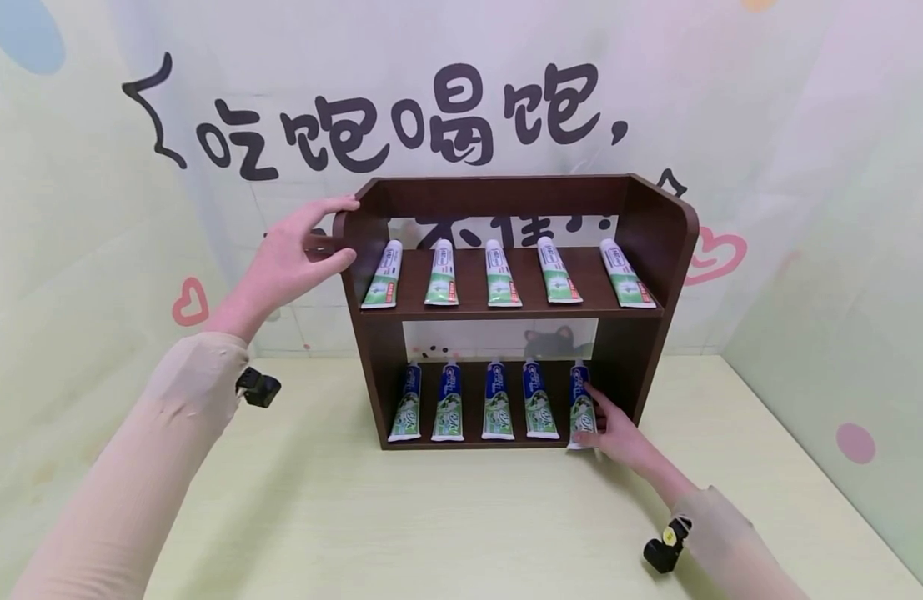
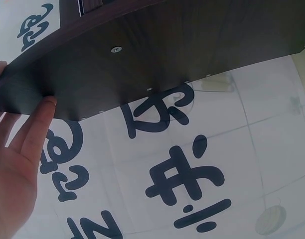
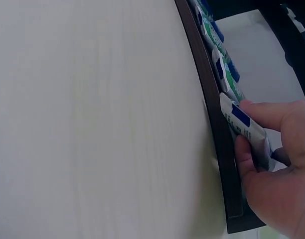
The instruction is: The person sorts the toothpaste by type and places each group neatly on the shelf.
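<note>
A dark brown two-tier shelf (image 1: 506, 313) stands on the table with toothpaste tubes in a row on each tier. My left hand (image 1: 288, 250) rests against its upper left side panel (image 2: 157, 45), thumb and fingers spread, one fingertip pressing the outer face. My right hand (image 1: 619, 433) pinches the rightmost blue-and-green toothpaste tube (image 3: 247, 127) on the lower tier, thumb and fingers on opposite sides. That tube's flat end reaches over the shelf's front edge, past its neighbours. The tube beside it (image 1: 539, 400) lies just to the left.
Several white-and-green tubes (image 1: 499, 271) lean spaced along the upper tier. Other blue-and-green tubes (image 1: 448, 404) line the lower tier. Pale table surface (image 1: 401, 525) extends in front of the shelf. Behind stands a printed wall sheet (image 1: 281, 50) with black lettering.
</note>
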Motion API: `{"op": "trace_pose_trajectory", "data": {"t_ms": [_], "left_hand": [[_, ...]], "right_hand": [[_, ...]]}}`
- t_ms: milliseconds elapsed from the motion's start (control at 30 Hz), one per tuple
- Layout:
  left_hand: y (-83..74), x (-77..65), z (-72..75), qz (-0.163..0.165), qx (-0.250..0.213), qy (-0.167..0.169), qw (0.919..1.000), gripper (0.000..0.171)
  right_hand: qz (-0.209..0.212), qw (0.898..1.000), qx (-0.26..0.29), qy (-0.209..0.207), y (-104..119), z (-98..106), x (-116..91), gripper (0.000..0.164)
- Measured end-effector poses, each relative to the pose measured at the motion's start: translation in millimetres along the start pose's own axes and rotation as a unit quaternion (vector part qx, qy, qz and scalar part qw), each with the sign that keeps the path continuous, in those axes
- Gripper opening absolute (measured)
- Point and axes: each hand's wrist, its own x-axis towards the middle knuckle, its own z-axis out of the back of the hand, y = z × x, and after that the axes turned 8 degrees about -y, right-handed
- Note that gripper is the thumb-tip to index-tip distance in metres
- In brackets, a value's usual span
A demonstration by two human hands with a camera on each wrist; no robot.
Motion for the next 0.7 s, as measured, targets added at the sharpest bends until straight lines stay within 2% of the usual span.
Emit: {"op": "trace_pose_trajectory", "data": {"t_ms": [133,333,500,700], "left_hand": [[0.6,0.3,0.2,-0.001,0.001,0.002,1.0,0.057],[1.1,0.9,-1.0,-0.003,0.001,-0.003,1.0,0.057],[2.7,1.8,-2.9,-0.005,0.004,-0.003,1.0,0.057],[2.2,1.2,-2.8,-0.006,0.005,-0.008,0.9999,0.057]], "right_hand": [[0.001,0.999,-0.031,-0.01,0.9,-1.7,-2.0,0.088],[0.0,0.994,-0.106,-0.039,9.6,-3.0,-10.3,0.078],[-0.001,0.99,-0.131,-0.06,16.0,-3.0,-17.4,0.071],[0.019,0.984,-0.157,-0.079,18.5,-5.1,-21.5,0.085]]}}
